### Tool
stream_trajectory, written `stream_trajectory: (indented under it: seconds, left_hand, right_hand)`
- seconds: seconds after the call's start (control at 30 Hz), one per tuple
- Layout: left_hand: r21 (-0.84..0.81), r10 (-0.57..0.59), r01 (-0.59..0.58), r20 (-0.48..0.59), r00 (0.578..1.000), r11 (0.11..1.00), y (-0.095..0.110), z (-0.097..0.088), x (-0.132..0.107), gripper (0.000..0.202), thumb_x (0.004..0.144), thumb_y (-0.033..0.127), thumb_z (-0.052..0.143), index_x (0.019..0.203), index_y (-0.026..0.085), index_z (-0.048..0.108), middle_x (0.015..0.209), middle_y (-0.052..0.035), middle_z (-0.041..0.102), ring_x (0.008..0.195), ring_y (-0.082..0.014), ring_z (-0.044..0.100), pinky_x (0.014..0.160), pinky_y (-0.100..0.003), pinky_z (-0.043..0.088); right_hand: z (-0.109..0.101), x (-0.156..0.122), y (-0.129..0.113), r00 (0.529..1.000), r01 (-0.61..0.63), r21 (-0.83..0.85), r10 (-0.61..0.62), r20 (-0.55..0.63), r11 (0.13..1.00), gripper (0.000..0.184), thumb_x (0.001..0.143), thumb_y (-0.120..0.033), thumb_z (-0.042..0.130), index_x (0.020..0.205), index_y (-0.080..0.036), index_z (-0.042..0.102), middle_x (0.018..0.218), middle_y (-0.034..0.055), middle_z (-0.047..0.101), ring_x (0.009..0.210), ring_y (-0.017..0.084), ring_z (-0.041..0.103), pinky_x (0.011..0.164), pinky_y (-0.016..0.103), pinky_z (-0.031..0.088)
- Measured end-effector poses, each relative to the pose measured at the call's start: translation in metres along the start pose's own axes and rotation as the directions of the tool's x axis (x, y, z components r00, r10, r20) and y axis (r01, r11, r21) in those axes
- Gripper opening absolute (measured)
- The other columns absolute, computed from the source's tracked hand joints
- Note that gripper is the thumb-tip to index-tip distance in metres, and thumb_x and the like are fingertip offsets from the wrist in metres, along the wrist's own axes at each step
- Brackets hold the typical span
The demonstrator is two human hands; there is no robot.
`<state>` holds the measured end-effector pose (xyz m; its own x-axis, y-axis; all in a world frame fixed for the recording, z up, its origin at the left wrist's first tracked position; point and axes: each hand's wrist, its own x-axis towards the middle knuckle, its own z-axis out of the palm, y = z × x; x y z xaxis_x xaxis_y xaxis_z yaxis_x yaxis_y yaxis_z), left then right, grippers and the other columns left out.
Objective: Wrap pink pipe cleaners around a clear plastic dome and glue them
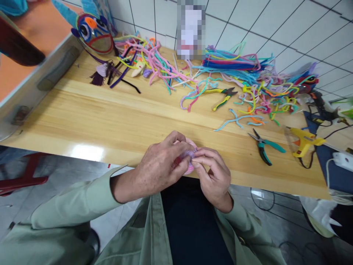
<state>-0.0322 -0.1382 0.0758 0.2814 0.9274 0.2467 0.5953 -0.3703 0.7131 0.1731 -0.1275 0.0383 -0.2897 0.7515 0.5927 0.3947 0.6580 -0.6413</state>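
Observation:
Close to the table's front edge, both hands meet around a small pink and lilac pipe-cleaner piece (pixel 190 169). My left hand (pixel 164 162) is closed, with its fingers curled over the piece from the left and hiding much of it. A bit of red shows beneath those fingers. From the right, my right hand (pixel 213 171) pinches the piece's edge between thumb and fingertips. Green-handled needle-nose pliers (pixel 263 145) lie open to the right of the hands. Behind them rest yellow-and-green cutters (pixel 223 96).
Loose colored pipe cleaners (pixel 162 66) cover the back of the wooden table (pixel 110 114), with a bundled stack (pixel 231 64) along the tiled wall. A yellow glue gun (pixel 306 142) and a white power strip (pixel 343 160) are at right. A decorated face figure (pixel 92 33) stands back left.

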Motion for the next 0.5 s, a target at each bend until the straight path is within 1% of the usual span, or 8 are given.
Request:
stream_trajectory:
  seconds: [0.07, 0.17, 0.23, 0.27, 0.33, 0.37, 0.43, 0.5]
  left_hand:
    - [-0.034, -0.002, 0.003, 0.023, 1.0, 0.999, -0.001, -0.002, 0.003, 0.022, 0.101, 0.022, 0.059, 0.117, 0.021, 0.073, 0.122, -0.0088, 0.071, 0.105, -0.021, 0.074, 0.081, -0.034, 0.061]
    - [-0.03, 0.008, -0.007, 0.023, 1.0, 1.0, -0.005, -0.002, 0.007, 0.022, 0.096, 0.022, 0.063, 0.115, 0.022, 0.075, 0.114, -0.0082, 0.071, 0.105, -0.024, 0.069, 0.093, -0.042, 0.058]
    - [-0.055, 0.028, -0.028, 0.007, 1.0, 0.998, -0.01, 0.0, 0.009, 0.019, 0.094, 0.022, 0.065, 0.111, 0.021, 0.074, 0.111, -0.0082, 0.072, 0.112, -0.0269, 0.066, 0.103, -0.048, 0.054]
    - [-0.097, 0.037, -0.036, 0.006, 0.999, 0.995, -0.012, 0.002, 0.009, 0.019, 0.095, 0.022, 0.064, 0.112, 0.021, 0.072, 0.114, -0.0088, 0.072, 0.118, -0.028, 0.065, 0.108, -0.049, 0.052]
    - [-0.216, 0.031, -0.026, 0.02, 0.999, 0.976, -0.016, 0.006, 0.009, 0.024, 0.096, 0.023, 0.062, 0.119, 0.02, 0.068, 0.125, -0.0108, 0.07, 0.128, -0.0279, 0.063, 0.113, -0.048, 0.051]
    - [-0.267, 0.011, 0.0, 0.038, 0.999, 0.964, -0.017, 0.007, 0.008, 0.027, 0.096, 0.023, 0.061, 0.123, 0.02, 0.065, 0.13, -0.0116, 0.069, 0.129, -0.0273, 0.063, 0.113, -0.047, 0.052]
    - [-0.321, -0.054, 0.079, 0.084, 0.995, 0.944, -0.018, 0.008, 0.007, 0.034, 0.096, 0.025, 0.062, 0.13, 0.02, 0.062, 0.135, -0.0119, 0.068, 0.125, -0.0266, 0.066, 0.111, -0.044, 0.055]
    - [-0.336, -0.116, 0.152, 0.126, 0.985, 0.929, -0.017, 0.006, 0.006, 0.036, 0.096, 0.028, 0.063, 0.131, 0.021, 0.062, 0.134, -0.0108, 0.069, 0.122, -0.0265, 0.068, 0.109, -0.044, 0.056]
  right_hand:
    - [0.001, -0.001, 0.0, 1.0, 0.017, -0.007, -0.017, -0.008, 1.0, 0.022, 0.096, -0.006, 0.073, 0.104, -0.026, 0.074, 0.104, 0.0039, 0.077, 0.101, 0.022, 0.076, 0.092, 0.042, 0.066]
    - [0.003, -0.002, 0.002, 0.999, 0.036, -0.015, -0.036, -0.026, 0.999, 0.021, 0.096, -0.006, 0.072, 0.105, -0.026, 0.073, 0.104, 0.0046, 0.077, 0.101, 0.022, 0.076, 0.092, 0.043, 0.065]
    - [0.003, -0.003, 0.003, 0.999, 0.044, -0.026, -0.045, -0.027, 0.999, 0.021, 0.097, -0.006, 0.072, 0.105, -0.025, 0.072, 0.103, 0.0049, 0.077, 0.101, 0.022, 0.076, 0.091, 0.042, 0.065]
    - [0.003, -0.003, 0.003, 0.999, 0.047, -0.032, -0.048, -0.026, 0.998, 0.021, 0.097, -0.006, 0.071, 0.106, -0.025, 0.072, 0.104, 0.0051, 0.077, 0.101, 0.022, 0.076, 0.091, 0.042, 0.065]
    - [0.003, -0.002, 0.004, 0.998, 0.051, -0.039, -0.052, -0.021, 0.998, 0.021, 0.097, -0.007, 0.071, 0.106, -0.025, 0.072, 0.105, 0.0056, 0.077, 0.101, 0.022, 0.076, 0.09, 0.043, 0.065]
    - [0.003, -0.002, 0.004, 0.998, 0.054, -0.038, -0.055, -0.02, 0.998, 0.021, 0.097, -0.007, 0.071, 0.107, -0.025, 0.072, 0.105, 0.0059, 0.077, 0.101, 0.022, 0.076, 0.09, 0.043, 0.065]
    - [0.003, -0.002, 0.005, 0.998, 0.065, -0.028, -0.065, -0.014, 0.998, 0.021, 0.097, -0.007, 0.071, 0.107, -0.025, 0.072, 0.106, 0.0063, 0.078, 0.101, 0.023, 0.077, 0.09, 0.043, 0.065]
    - [0.003, -0.002, 0.006, 0.997, 0.071, -0.013, -0.071, -0.01, 0.997, 0.022, 0.097, -0.006, 0.071, 0.108, -0.025, 0.072, 0.106, 0.0062, 0.078, 0.102, 0.023, 0.077, 0.091, 0.043, 0.065]
